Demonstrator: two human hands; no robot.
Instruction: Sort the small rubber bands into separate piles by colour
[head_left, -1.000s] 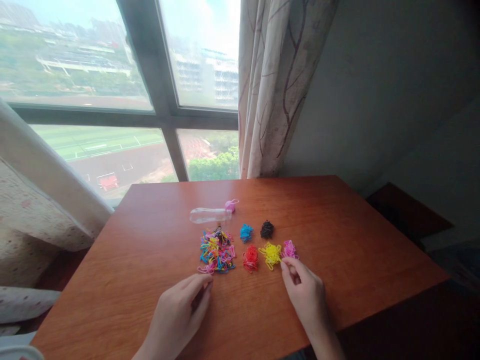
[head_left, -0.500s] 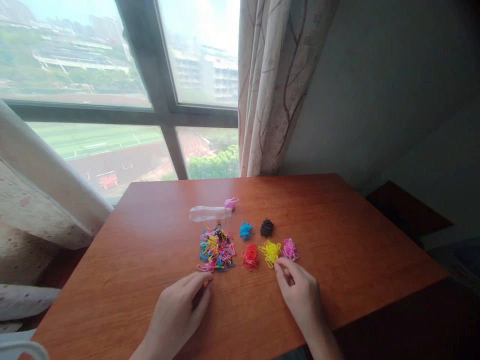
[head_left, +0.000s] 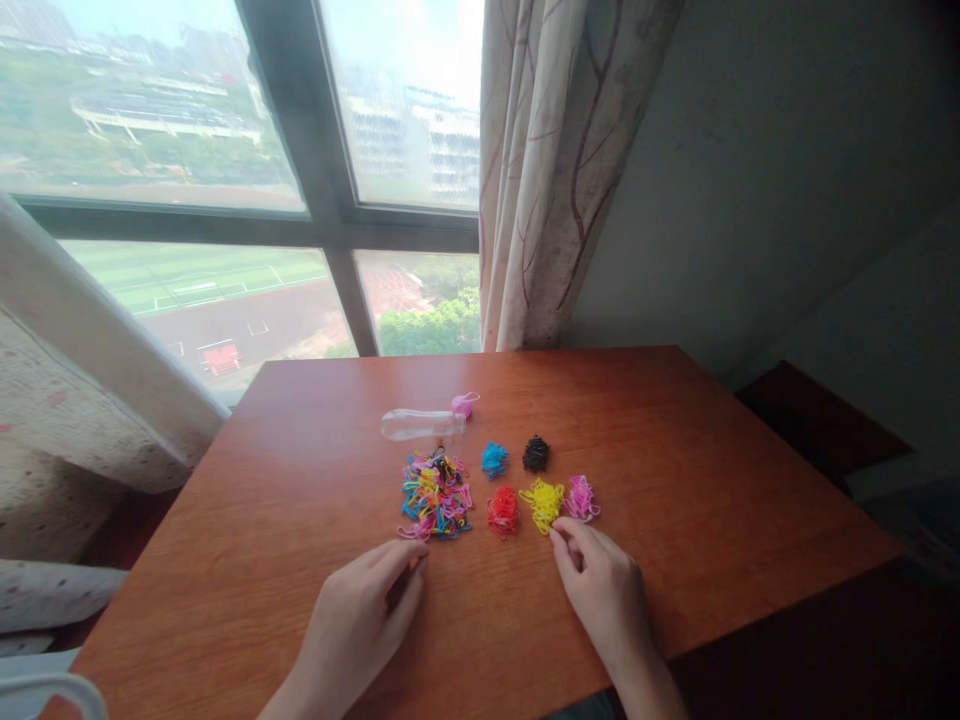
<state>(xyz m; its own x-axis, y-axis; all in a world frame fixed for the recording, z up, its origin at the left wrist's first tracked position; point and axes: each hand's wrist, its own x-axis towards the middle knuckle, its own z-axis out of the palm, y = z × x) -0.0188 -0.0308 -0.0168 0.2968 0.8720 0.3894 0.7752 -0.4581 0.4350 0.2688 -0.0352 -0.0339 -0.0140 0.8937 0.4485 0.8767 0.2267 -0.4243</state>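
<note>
My left hand rests on the table just below a mixed pile of small multicoloured loops that look like rubber bands. Its thumb and forefinger are pressed together, and whatever may be between them is hidden. At the lower edge of the yellow loop pile, my right hand has its fingertips drawn together in a pinch. I cannot make out anything in it. Close by lie single-colour piles: red loops, pink loops, blue loops and black loops.
Behind the piles a clear plastic bottle lies on its side, with a pink cap by its mouth. The brown wooden table stands against a window and a patterned curtain. A white curved object shows at lower left.
The whole view has shifted very slightly. Both hands hold nearly the same place and pose, and the piles look unchanged.
</note>
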